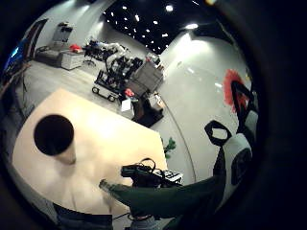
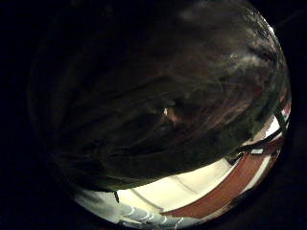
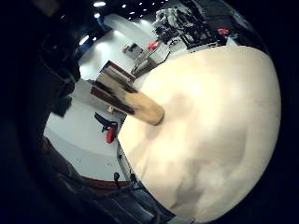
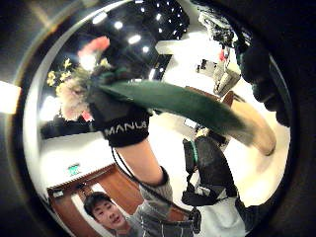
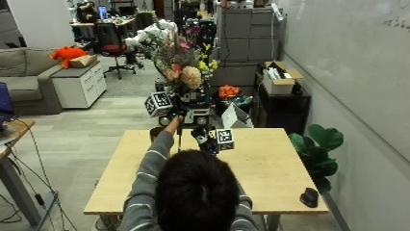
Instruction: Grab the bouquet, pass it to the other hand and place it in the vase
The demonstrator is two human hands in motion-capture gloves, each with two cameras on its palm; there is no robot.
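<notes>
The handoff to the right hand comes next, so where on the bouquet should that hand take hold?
On the dark green wrapped stem end below the left hand, coming from underneath. The bouquet is held upright, blooms on top, and the left hand grips just beneath them.

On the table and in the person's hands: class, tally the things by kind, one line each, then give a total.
Bouquet: 1, held up by the left hand
Vase: 1, on the table
Small black object: 1, at the table's corner
Total: 3

Bright ceiling spotlights light the room evenly, palm views curve at their edges, one nearly dark.
</notes>
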